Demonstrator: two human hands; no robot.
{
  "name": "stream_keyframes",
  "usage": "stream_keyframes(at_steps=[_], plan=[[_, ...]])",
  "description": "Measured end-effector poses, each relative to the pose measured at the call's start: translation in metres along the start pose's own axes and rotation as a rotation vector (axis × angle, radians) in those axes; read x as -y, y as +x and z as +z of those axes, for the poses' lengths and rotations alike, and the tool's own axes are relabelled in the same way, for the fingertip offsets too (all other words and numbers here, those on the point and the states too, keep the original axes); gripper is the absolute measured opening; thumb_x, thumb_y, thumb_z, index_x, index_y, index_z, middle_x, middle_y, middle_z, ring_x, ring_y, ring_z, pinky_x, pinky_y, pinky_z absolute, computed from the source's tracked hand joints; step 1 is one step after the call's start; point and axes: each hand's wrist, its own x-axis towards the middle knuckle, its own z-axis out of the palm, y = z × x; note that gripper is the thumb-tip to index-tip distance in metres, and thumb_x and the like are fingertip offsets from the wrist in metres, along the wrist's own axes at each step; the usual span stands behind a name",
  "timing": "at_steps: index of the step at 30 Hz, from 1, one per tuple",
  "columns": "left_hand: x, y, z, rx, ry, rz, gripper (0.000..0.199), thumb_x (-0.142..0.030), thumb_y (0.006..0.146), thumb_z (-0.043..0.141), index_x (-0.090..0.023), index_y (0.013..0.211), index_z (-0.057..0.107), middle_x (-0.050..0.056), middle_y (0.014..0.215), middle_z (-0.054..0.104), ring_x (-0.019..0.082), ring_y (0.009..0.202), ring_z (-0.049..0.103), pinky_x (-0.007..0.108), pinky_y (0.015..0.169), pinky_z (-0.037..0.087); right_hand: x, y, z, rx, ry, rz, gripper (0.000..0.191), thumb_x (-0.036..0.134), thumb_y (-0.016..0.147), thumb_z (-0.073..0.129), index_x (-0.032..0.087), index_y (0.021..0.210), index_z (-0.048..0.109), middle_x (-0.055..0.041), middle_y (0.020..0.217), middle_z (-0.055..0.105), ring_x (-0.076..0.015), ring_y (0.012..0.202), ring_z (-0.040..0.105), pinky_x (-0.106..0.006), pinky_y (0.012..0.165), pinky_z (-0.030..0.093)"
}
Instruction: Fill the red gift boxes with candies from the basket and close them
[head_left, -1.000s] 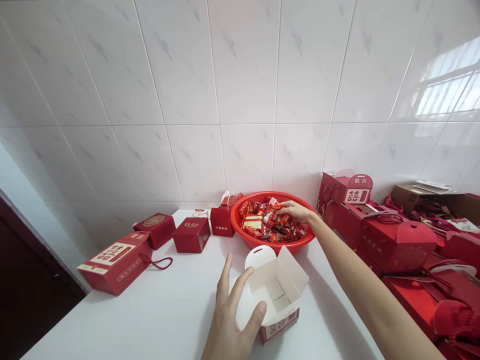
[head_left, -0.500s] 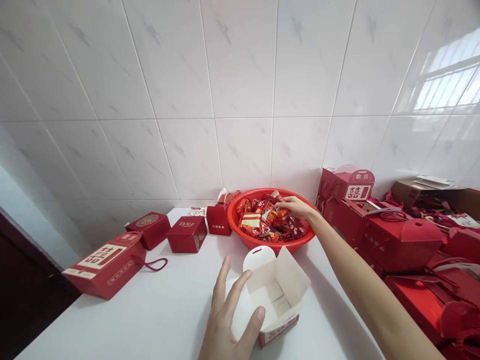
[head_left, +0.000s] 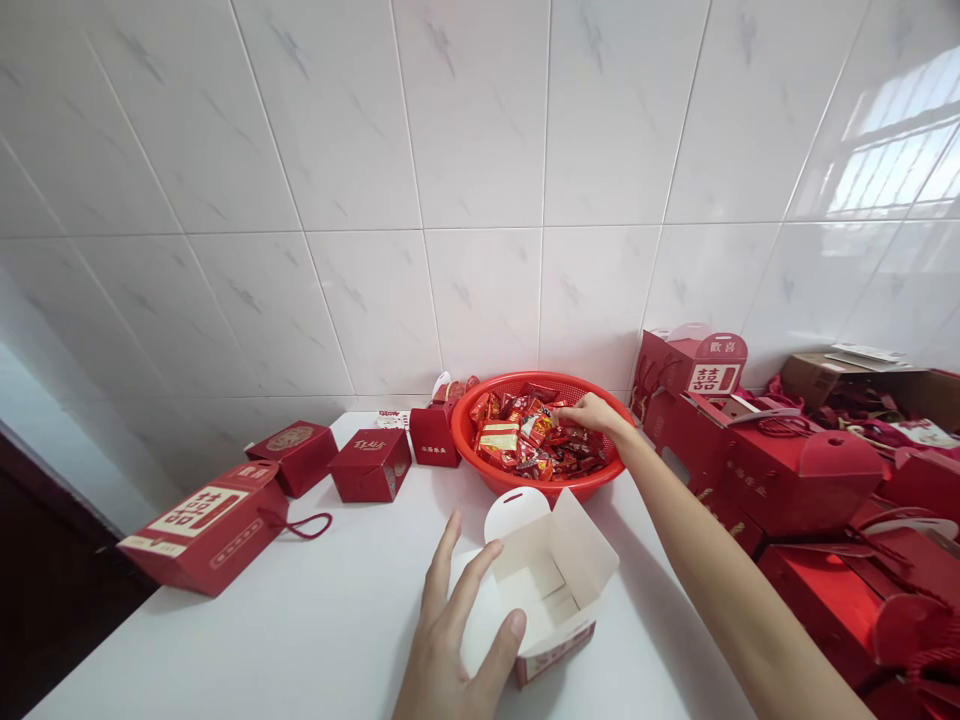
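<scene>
An open gift box (head_left: 536, 590), white inside and printed red outside, stands on the white table with its flaps up and nothing visible inside. My left hand (head_left: 465, 640) is at its left side, fingers spread around the left flap; whether they press on it I cannot tell. My right hand (head_left: 592, 415) is inside the red plastic basket (head_left: 540, 492), over the red-wrapped sweets (head_left: 525, 435). Its fingers are curled and pinched at the sweets; what they hold, if anything, is too small to make out.
Several closed red gift boxes (head_left: 371, 465) stand at the left, one with a cord handle (head_left: 304, 527). Stacked red boxes (head_left: 802, 470) fill the right side, beside a brown carton (head_left: 810, 375). A tiled wall (head_left: 480, 300) rises behind the table.
My right hand has dipped slightly lower among the sweets, and its fingers have curled in. A packet near its fingertips no longer shows there. My left hand and the open box stay put.
</scene>
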Motion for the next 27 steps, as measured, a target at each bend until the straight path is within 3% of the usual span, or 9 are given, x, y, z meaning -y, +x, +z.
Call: stream_keyframes(at_steps=[4,14,18,21,27], plan=[[0.001,0.0,0.001,-0.019,0.004,0.017,0.037,-0.033,0.098,0.05,-0.03,0.132,0.062,0.006,0.165,0.03,0.033,0.148,0.037,0.053,0.113,0.044,-0.008,0.006,-0.001,0.062,-0.148,0.076,0.026,0.036,0.098,0.063,0.018,0.117,0.066,-0.0068,0.121,0.066,-0.0217,0.102,0.066,-0.038,0.087,0.058],[0.004,0.0,0.001,0.016,-0.021,-0.011,0.038,-0.035,0.098,0.051,-0.03,0.134,0.062,0.006,0.166,0.029,0.032,0.148,0.037,0.053,0.114,0.043,-0.011,0.002,-0.001,0.199,-0.124,0.061,0.027,0.035,0.098,0.062,0.018,0.119,0.065,-0.0075,0.123,0.065,-0.021,0.103,0.066,-0.04,0.088,0.058],[0.005,-0.001,0.001,0.022,-0.017,-0.009,0.038,-0.033,0.098,0.05,-0.029,0.134,0.062,0.007,0.166,0.029,0.03,0.148,0.038,0.052,0.115,0.042,0.001,-0.01,0.0,0.224,0.062,0.0,0.024,0.037,0.099,0.061,0.015,0.108,0.066,-0.0035,0.102,0.068,-0.0144,0.081,0.067,-0.03,0.07,0.058],[0.006,-0.001,0.002,0.027,-0.023,0.0,0.038,-0.032,0.098,0.05,-0.029,0.134,0.062,0.007,0.166,0.03,0.029,0.148,0.038,0.051,0.115,0.041,0.011,-0.021,-0.001,0.217,0.257,-0.063,0.026,0.039,0.1,0.059,0.014,0.1,0.064,0.0016,0.081,0.063,-0.0076,0.059,0.057,-0.021,0.052,0.05],[0.009,0.0,0.003,0.032,-0.028,0.002,0.038,-0.032,0.097,0.051,-0.028,0.133,0.063,0.009,0.165,0.032,0.03,0.147,0.04,0.052,0.115,0.042,0.026,-0.04,-0.002,0.173,0.616,-0.134,0.038,0.055,0.089,0.065,0.019,0.081,0.057,0.0033,0.061,0.054,-0.0072,0.047,0.046,-0.019,0.04,0.033]])
